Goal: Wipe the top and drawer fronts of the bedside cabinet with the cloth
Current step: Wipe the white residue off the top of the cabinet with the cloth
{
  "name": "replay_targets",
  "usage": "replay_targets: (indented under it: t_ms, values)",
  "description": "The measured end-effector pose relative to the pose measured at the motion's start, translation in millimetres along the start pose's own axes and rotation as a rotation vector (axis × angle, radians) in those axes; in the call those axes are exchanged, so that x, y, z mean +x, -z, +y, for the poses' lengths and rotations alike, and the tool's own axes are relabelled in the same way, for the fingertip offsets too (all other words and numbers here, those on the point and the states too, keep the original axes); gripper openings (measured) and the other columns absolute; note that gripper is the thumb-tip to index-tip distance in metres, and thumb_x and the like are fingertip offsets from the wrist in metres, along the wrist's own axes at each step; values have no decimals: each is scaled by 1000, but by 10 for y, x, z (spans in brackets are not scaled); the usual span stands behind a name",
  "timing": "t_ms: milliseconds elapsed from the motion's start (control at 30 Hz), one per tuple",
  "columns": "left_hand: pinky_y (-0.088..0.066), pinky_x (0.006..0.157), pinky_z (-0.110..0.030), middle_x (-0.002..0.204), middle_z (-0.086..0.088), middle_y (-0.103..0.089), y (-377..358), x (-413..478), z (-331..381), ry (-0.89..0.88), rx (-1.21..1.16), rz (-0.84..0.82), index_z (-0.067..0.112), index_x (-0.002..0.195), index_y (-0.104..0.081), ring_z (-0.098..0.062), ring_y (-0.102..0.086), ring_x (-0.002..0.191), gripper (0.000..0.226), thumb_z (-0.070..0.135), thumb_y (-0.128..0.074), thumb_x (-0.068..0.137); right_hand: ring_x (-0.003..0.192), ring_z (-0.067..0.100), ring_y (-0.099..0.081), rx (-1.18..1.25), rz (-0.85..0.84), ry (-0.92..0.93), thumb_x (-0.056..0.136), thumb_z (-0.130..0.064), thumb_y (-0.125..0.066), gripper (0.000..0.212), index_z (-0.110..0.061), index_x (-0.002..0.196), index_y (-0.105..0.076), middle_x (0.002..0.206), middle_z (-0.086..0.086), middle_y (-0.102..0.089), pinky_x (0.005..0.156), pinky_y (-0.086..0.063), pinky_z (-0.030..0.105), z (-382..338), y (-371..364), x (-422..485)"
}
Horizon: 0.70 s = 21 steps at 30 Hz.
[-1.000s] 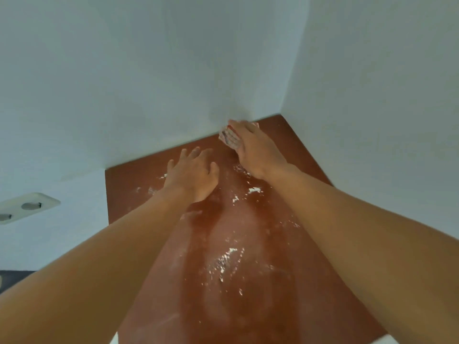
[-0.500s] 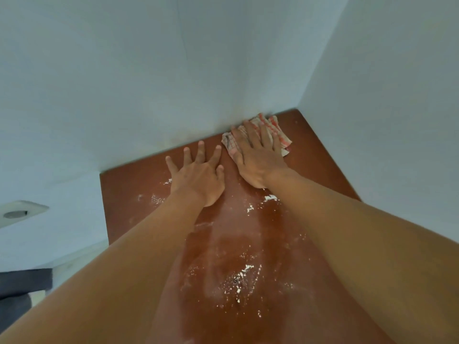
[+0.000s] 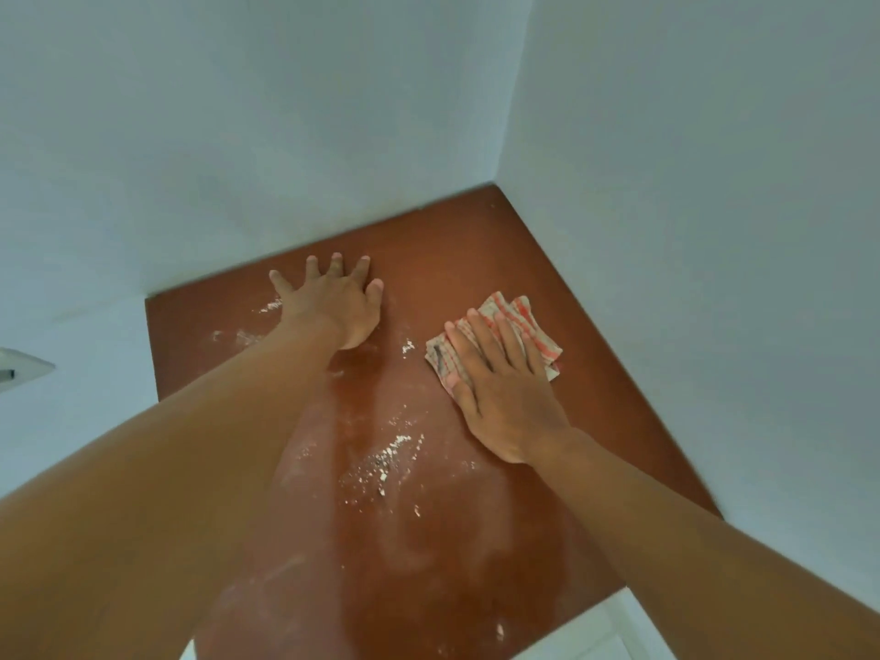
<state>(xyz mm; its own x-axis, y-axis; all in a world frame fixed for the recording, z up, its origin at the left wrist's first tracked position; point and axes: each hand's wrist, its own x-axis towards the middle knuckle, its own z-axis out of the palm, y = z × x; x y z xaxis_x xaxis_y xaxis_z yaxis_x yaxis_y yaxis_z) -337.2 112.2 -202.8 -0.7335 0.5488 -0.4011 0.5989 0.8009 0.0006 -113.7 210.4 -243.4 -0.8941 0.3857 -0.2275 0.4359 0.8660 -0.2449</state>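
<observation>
The bedside cabinet's reddish-brown top (image 3: 476, 259) fills the middle of the view, tucked into a corner of two pale walls. My right hand (image 3: 505, 393) lies flat with straight fingers on a folded white cloth with red stripes (image 3: 528, 321), pressing it onto the right half of the top. My left hand (image 3: 333, 302) rests flat with spread fingers on the back left part of the top. White powder and crumbs (image 3: 385, 459) are scattered across the centre and near the left hand. The drawer fronts are out of sight.
Pale walls (image 3: 690, 207) close the cabinet in at the back and on the right. A white wall socket (image 3: 19, 369) sticks out at the far left edge. A white surface (image 3: 619, 631) shows below the cabinet's front right corner.
My right hand has slid the cloth out of the back corner toward me and to the right. My left hand stays flat on the top, its fingers more spread.
</observation>
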Motion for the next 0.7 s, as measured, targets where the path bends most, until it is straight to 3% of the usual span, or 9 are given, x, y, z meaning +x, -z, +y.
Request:
replay_targets:
  t_ms: [133, 267, 400, 500, 600, 667, 700]
  values:
    - [-9, 119, -67, 169, -1, -19, -390, -658, 279, -139, -124, 169, 31, 162, -12, -30, -8, 157, 60, 47, -17, 105, 156, 19, 21, 13, 4, 17, 106, -54, -13, 61, -35, 162, 4, 171, -8, 12, 128, 7, 45, 210, -135, -729]
    - [-6, 123, -59, 167, -1, -25, -668, -1253, 461, -167, -284, 267, 28, 161, -21, -27, -8, 157, 57, 43, -23, 106, 159, 26, -3, 20, 47, 41, 101, -49, -29, 64, -33, 162, -18, 172, -4, -10, 128, -12, 49, 427, -249, -1464]
    - [-7, 124, -57, 164, -3, -32, -824, -1699, 491, -124, -388, 311, 25, 159, -30, -26, -11, 157, 55, 41, -28, 107, 158, 23, -9, 73, 59, 113, 94, -23, -36, 66, -28, 159, -31, 169, -4, -20, 127, -19, 45, 639, -394, -2099]
    - [-9, 124, -58, 163, -4, -35, -893, -1968, 475, -111, -392, 322, 24, 157, -33, -26, -13, 157, 54, 41, -27, 106, 158, 22, -16, 158, 160, 160, 84, 2, -49, 74, -24, 153, -44, 167, -3, -27, 127, -18, 32, 769, -517, -2543]
    - [-9, 124, -57, 162, -4, -36, -930, -2176, 464, -93, -387, 338, 23, 156, -35, -26, -15, 156, 53, 41, -29, 106, 153, 20, -27, 228, 214, 101, 65, 19, -71, 91, -20, 145, -52, 165, -6, -33, 104, -53, 36, 938, -826, -3112]
    - [-10, 123, -58, 162, -4, -37, -963, -2256, 424, -92, -378, 343, 23, 156, -36, -27, -16, 156, 53, 41, -31, 106, 152, 14, -30, 289, 179, 8, 66, 23, -68, 99, -24, 150, -46, 167, -20, -20, 87, -62, 33, 1057, -1029, -3475]
    - [-11, 123, -58, 162, -5, -38, -975, -2274, 392, -94, -369, 346, 23, 155, -37, -28, -17, 156, 53, 42, -30, 106, 151, 14, -34, 311, 176, -22, 70, 21, -66, 97, -26, 152, -43, 167, -21, -19, 86, -62, 32, 1090, -1075, -3579]
